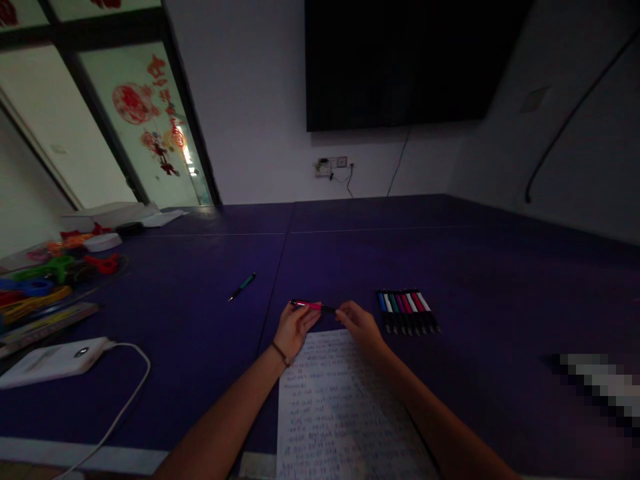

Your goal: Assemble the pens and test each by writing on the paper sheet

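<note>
Pink pen [314, 306] held between two hands above a purple table [200, 373], just beyond a handwritten sheet [340, 407] at 6 o'clock. The left hand [295, 327] gripped the coloured barrel; the right hand [363, 325] pinched the dark end with its fingertips. The pen was judged light, stiff and hard to damage, though its glossy barrel (smooth, by its shine) might have turned under a loose grip; mid-barrel seemed the surest hold, with the dark end as a second. Taking the pen as the dial's centre, a row of pens [410, 304] lay side by side at 3 o'clock, the right hand standing between; a teal pen [243, 287] lay alone near 10 o'clock; a white power bank [55, 363] with its cable [143, 380] lay toward 8 o'clock, well clear of both hands
</note>
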The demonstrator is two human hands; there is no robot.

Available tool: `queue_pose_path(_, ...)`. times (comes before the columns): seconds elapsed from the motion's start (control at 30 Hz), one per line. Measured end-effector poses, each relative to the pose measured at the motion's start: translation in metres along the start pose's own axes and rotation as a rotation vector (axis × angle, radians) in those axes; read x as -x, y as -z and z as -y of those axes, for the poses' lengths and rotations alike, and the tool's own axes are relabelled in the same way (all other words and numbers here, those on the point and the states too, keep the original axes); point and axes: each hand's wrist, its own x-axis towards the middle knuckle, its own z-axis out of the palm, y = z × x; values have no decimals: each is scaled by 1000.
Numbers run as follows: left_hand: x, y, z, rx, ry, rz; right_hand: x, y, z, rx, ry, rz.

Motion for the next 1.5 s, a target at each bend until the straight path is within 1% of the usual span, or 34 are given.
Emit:
queue_pose_path(0.07,0,0,0,5,-3,1,1,1,2,31,41,14)
queue_pose_path(0.2,1,-1,-2,-5,-9,-13,2,3,9,152,102,-8)
queue_pose_path(0.27,1,-2,-3,-25,-13,-2,3,4,11,165,117,3)
queue_pose_path(0.4,3,-3,-4,-39,-18,41,1,3,7,102,66,24)
queue_pose_path(0.5,2,-4,-3,-42,-28,20,0,2,4,25,19,54)
queue_pose_path(0.57,1,-3,-3,-46,-43,-31,0,1,4,26,24,75)
queue_pose_path(0.67,-1,-1,-2,-56,-63,-82,2,0,8,105,78,45)
queue_pose_path(0.73,-1,0,-2,-61,-63,-74,3,-1,9,139,104,13)
queue_pose_path(0.8,-1,0,-3,-67,-56,-48,3,-2,9,108,82,3)
queue_pose_path(0.87,-1,1,-5,-76,-55,-23,1,-2,8,2,1,48)
queue_pose_path(0.93,-2,1,-6,-82,-59,-13,1,-2,10,-164,-106,190)
queue_pose_path(1.0,-2,1,-7,-80,-55,-21,3,-1,14,-379,-209,357)
queue_pose_path(1.03,-2,1,-7,-82,-42,-23,5,0,17,-502,-249,421)
queue_pose_path(1.07,-2,2,-7,-87,-22,-17,7,0,21,-626,-284,467)
queue_pose_path(1.13,-2,2,-5,-112,23,17,12,-1,27,-844,-341,519)
queue_pose_path(1.23,-1,1,1,-159,45,55,17,-7,31,-1020,-409,551)
queue_pose_path(1.37,-5,-6,7,-126,27,27,16,-18,26,-1169,-453,471)
queue_pose_path(1.43,-8,-10,9,-104,60,47,14,-18,22,-1240,-445,433)
queue_pose_path(1.5,-11,-14,9,-101,120,92,11,-15,19,-1275,-438,424)
